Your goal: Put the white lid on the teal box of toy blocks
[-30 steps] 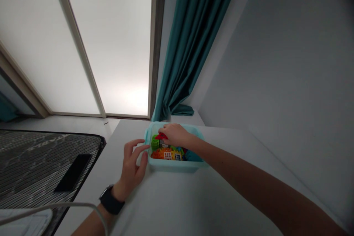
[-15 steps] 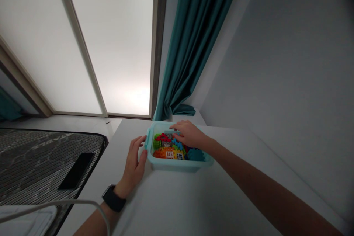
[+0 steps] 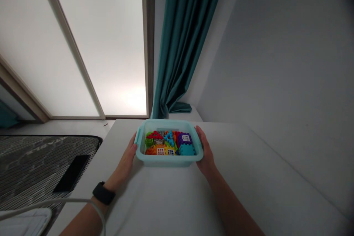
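At the tabletop [image 3: 166, 199] edge, clamped at 9 o'clock by left hand [image 3: 125, 162] and 3 o'clock by right hand [image 3: 205, 151]: aqua plastic tub [image 3: 168, 163], toy blocks [image 3: 168, 142] already packed inside.

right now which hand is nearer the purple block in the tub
Right. The right hand holds the light blue tub at its right side, near the purple block; the left hand holds the opposite side.
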Tool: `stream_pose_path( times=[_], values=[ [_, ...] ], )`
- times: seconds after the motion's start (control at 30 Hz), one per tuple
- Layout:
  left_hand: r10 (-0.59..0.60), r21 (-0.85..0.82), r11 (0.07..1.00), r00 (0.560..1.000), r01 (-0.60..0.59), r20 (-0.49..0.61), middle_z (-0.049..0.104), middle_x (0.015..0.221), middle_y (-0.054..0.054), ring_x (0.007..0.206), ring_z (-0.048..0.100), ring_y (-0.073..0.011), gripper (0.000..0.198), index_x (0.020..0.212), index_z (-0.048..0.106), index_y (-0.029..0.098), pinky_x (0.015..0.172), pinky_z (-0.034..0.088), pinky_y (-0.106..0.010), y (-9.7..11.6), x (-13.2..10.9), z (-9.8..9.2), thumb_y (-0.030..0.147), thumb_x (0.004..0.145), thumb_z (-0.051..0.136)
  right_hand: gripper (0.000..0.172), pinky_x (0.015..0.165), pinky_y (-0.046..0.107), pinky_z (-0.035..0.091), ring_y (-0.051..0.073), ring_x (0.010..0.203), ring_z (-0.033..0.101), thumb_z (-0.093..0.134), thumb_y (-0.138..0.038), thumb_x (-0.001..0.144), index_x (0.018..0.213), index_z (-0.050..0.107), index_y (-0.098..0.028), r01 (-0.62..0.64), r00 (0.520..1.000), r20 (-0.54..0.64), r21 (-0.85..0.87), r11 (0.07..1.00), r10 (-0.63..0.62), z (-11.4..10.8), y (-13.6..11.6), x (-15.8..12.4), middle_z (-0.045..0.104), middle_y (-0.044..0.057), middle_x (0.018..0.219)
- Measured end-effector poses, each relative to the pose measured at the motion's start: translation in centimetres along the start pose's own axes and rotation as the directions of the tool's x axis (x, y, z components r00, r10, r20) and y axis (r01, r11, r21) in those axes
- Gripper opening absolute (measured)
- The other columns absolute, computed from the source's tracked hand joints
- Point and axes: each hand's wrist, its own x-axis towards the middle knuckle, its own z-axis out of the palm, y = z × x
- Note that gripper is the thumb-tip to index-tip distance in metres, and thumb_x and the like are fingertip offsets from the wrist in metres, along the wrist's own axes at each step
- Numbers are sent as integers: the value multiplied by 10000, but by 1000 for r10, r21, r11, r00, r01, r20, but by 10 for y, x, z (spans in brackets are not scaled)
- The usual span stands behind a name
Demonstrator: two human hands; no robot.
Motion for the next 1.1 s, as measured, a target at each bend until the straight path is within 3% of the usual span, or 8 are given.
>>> stream_pose_path(
  times=[0.27, 0.5, 0.67, 0.77, 0.87, 0.9, 0.97, 1.1],
  values=[
    [9, 121, 993, 998, -2, -59, 346, 1643, -112, 1491, 377, -294, 685, 1586, 282, 241, 1206, 370, -476, 2, -5, 1, 628, 1023, 320, 720, 1083, 509, 516, 300, 1378, 538, 504, -658, 904, 1535, 407, -323, -33, 998, 61, 25, 999, 32, 3, -4, 6, 494, 20, 1558],
    [-43, 38, 998, 998, 44, -46, 343, 1647, -100, 1482, 395, -285, 656, 1582, 290, 244, 1184, 408, -463, 11, -1, 3, 603, 1033, 315, 787, 1092, 548, 485, 323, 1371, 538, 558, -640, 878, 1561, 351, -308, -52, 996, 81, 102, 993, 44, 4, -5, -2, 473, 58, 1573],
    [-18, 57, 998, 999, 20, -47, 346, 1646, -101, 1484, 390, -291, 667, 1584, 292, 237, 1186, 405, -456, 16, -2, 4, 607, 1029, 326, 782, 1047, 543, 518, 328, 1300, 595, 538, -640, 888, 1573, 331, -323, -48, 994, 106, 95, 994, 38, 3, -4, -4, 516, 62, 1539],
    [-9, 88, 996, 998, 14, -59, 364, 1636, -105, 1475, 403, -287, 666, 1575, 314, 234, 1178, 410, -449, 15, -2, 3, 609, 1026, 335, 744, 1053, 533, 516, 326, 1326, 575, 494, -632, 923, 1572, 340, -300, 0, 995, 104, 45, 999, -5, -2, 1, -3, 505, 70, 1548],
    [-24, 94, 995, 995, 33, -92, 422, 1598, -118, 1428, 459, -295, 653, 1542, 376, 221, 1129, 450, -444, 15, -2, 2, 609, 1017, 359, 674, 1137, 529, 441, 322, 1421, 475, 452, -594, 970, 1542, 410, -240, 187, 981, 82, -145, 972, -177, -11, 5, -4, 454, 95, 1583],
    [-26, 97, 995, 994, 36, -107, 453, 1574, -120, 1404, 482, -293, 637, 1523, 403, 218, 1111, 463, -436, 16, -3, 2, 603, 1016, 367, 631, 1173, 537, 394, 318, 1447, 440, 442, -564, 986, 1518, 452, -225, 286, 958, 84, -247, 926, -273, -13, 5, -6, 445, 101, 1589],
    [-14, 121, 992, 989, 33, -150, 524, 1503, -123, 1340, 532, -281, 586, 1471, 461, 216, 1065, 491, -421, 20, -3, 2, 577, 1017, 376, 524, 1220, 575, 304, 311, 1474, 401, 425, -476, 1014, 1458, 528, -217, 477, 869, 118, -457, 751, -480, -13, 1, -12, 452, 108, 1582],
    [68, 223, 975, 967, -12, -244, 618, 1316, -123, 1212, 592, -252, 478, 1355, 545, 208, 971, 525, -398, 31, -9, -2, 514, 1024, 385, 443, 1209, 656, 275, 311, 1455, 436, 443, -255, 1007, 1441, 535, -253, 699, 612, 294, -635, 329, -734, 7, -15, -33, 499, 104, 1544]
  ],
)
